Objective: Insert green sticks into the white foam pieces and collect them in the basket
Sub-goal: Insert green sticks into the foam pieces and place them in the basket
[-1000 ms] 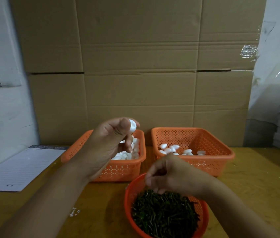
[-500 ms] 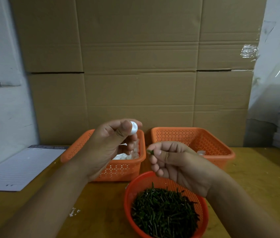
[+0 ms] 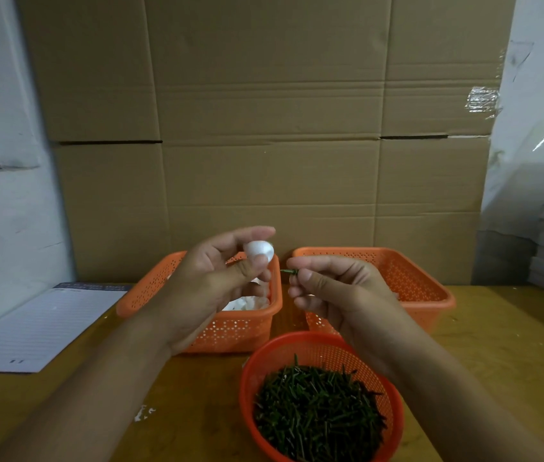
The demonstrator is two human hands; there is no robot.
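White foam piece (image 3: 259, 250) sits pinched between my left hand's (image 3: 217, 285) thumb and fingertips, raised above the left orange basket (image 3: 197, 308), where more white foam pieces (image 3: 245, 303) lie. My right hand (image 3: 334, 288) pinches a short green stick (image 3: 289, 271) between thumb and forefinger, its tip aimed at the foam, near it but apart. Behind that hand stands the right orange basket (image 3: 407, 281). Close to me a round orange bowl (image 3: 314, 348) holds a heap of green sticks (image 3: 317, 408) on the wooden table (image 3: 497, 345).
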